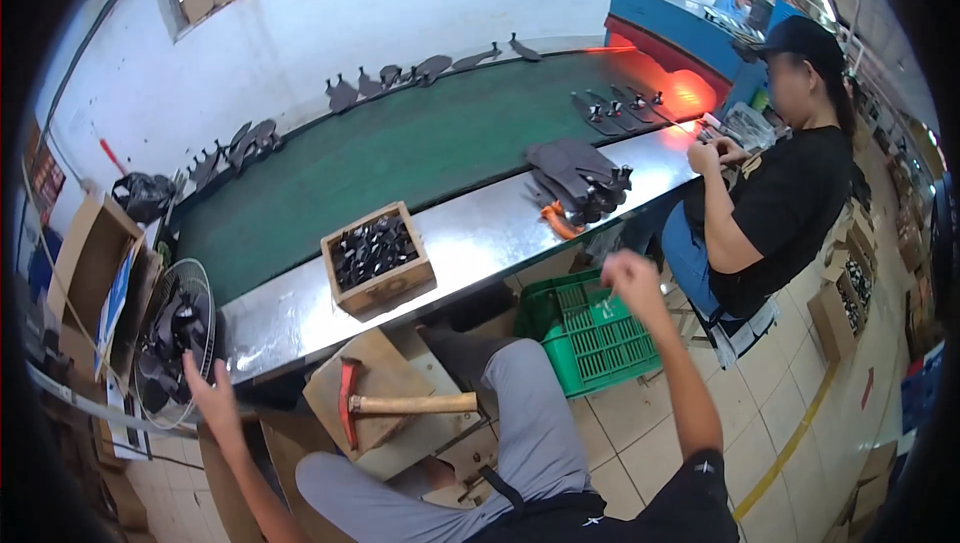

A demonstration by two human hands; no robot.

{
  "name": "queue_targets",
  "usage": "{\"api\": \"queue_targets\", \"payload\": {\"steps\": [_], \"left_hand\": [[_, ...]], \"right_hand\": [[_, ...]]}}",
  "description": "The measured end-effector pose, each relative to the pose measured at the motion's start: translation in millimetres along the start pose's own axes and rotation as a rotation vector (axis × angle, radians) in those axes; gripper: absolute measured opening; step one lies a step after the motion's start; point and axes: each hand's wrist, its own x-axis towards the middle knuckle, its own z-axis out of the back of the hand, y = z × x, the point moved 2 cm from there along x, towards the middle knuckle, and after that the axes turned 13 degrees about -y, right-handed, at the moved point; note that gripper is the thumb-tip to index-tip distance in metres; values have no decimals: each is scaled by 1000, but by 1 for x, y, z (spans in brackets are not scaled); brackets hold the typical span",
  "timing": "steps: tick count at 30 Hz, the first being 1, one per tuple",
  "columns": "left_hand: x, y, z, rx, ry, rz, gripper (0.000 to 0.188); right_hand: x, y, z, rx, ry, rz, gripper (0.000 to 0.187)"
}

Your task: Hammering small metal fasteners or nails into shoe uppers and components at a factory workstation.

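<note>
My left hand is at the left, fingers apart, beside the rim of a round wire basket with dark flat pieces in it. Nothing shows in that hand. My right hand is raised over a green plastic crate, its fingers curled together; whatever they may hold is too small to name. Between my arms, a hammer with a red head and wooden handle lies on a wooden block in front of my knees. A wooden box of small black parts stands on the metal bench edge.
A green conveyor belt runs behind the metal ledge, dark flat pieces along its far side. A pile of dark pieces lies beside orange-handled pliers. A co-worker in black sits at the right. Cardboard boxes stand at the left.
</note>
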Motion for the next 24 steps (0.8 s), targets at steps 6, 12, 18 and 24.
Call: {"api": "queue_targets", "payload": {"steps": [6,12,18,24], "left_hand": [[-69,-136,-17,-222,271,33,51],[-88,-216,1,-340,282,-64,45],[-85,-283,9,-411,279,-262,42],[-93,-304,10,-552,339,-330,55]], "right_hand": [[176,-61,-10,-710,-294,292,45],[192,-25,-40,-516,-271,284,31],[157,90,-78,-276,-517,485,26],[134,131,-111,119,-416,289,28]]}}
